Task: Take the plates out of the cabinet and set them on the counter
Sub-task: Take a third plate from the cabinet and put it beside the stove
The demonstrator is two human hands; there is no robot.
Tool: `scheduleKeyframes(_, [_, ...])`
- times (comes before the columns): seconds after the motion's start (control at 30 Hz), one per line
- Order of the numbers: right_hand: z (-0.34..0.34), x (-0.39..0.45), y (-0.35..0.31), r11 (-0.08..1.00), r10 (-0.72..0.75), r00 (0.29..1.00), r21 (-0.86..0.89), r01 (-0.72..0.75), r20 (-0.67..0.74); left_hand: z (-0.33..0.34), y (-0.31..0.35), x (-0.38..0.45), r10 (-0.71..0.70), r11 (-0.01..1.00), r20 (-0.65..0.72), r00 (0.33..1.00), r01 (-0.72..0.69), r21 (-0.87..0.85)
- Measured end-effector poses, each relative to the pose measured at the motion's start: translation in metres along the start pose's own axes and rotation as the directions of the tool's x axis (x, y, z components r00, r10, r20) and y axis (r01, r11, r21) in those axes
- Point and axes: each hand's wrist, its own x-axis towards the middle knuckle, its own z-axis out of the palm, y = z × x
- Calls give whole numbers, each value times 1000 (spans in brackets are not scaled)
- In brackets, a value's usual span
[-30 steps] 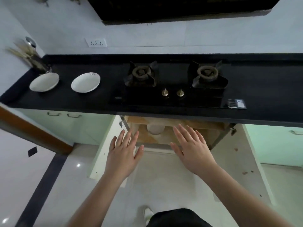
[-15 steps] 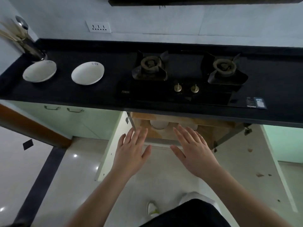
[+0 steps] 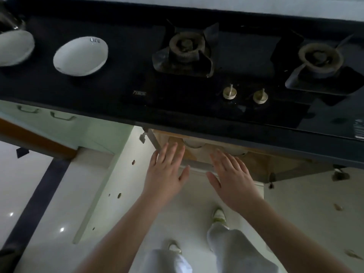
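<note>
Two white plates stand on the black counter [image 3: 122, 99] at the left: one plate [image 3: 80, 56] beside the stove, another plate [image 3: 13, 47] cut by the left edge. Below the counter the cabinet [image 3: 262, 166] stands open with a wooden shelf inside. A white plate [image 3: 194, 143] shows there, mostly hidden under the counter's edge, and a second pale one [image 3: 234, 150] lies to its right. My left hand [image 3: 166, 171] and my right hand [image 3: 232, 177] are stretched flat in front of the shelf, fingers apart, holding nothing.
A two-burner gas stove [image 3: 232, 62] with two knobs fills the counter's middle and right. The cabinet's open door [image 3: 110, 186] stands out to the left of my hands. A utensil holder [image 3: 9, 20] sits at the far left. My feet are on the pale floor below.
I have come closer to the counter and the view has tilted down. Both hands have moved forward to the cabinet's front edge, still empty.
</note>
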Motion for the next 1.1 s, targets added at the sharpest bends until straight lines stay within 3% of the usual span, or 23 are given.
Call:
scheduleKeyframes(0.43, [131, 138, 66, 993, 15, 1000, -116, -13, 14, 168, -30, 113, 26, 1000, -56, 998, -25, 13])
scheduleKeyframes(0.6, [180, 180, 83, 983, 18, 1000, -185, -17, 3, 227, -54, 153, 32, 997, -36, 999, -35, -67])
scheduleKeyframes(0.77, [211, 202, 89, 973, 22, 996, -228, -41, -88, 265, -74, 177, 112, 994, -209, 972, -105, 44])
scheduleKeyframes(0.9, [222, 207, 88, 971, 22, 982, -230, -65, -187, 286, -81, 188, 163, 986, -420, 893, -156, 53])
scheduleKeyframes(1.1, [242, 216, 92, 956, -2, 948, -279, -92, -319, 301, -90, 199, 211, 977, -546, 810, -172, 122])
